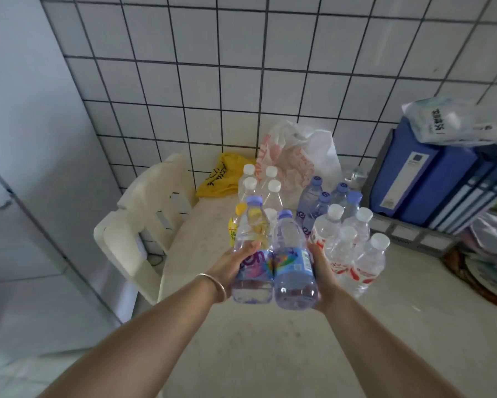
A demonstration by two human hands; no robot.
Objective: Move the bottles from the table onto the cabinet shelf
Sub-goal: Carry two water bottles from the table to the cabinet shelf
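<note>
Two clear plastic purple-capped water bottles (273, 262) are held above the pale worktop (270, 340), left hand (235, 265) and right hand (323, 271) wrapped around their labelled middles. Full, probably heavy, smooth; squeeze gently.

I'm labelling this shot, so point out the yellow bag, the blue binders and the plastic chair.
yellow bag (224, 175), head view, crumpled middle.
blue binders (422, 179), head view, front spine.
plastic chair (152, 196), head view, backrest.

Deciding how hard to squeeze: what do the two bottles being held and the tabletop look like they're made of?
The two held bottles look like thin clear plastic with glossy printed labels and lilac caps: you can see through them. The left hand and right hand each grip one. The tabletop looks like pale speckled stone or laminate; I can't tell which.
</note>
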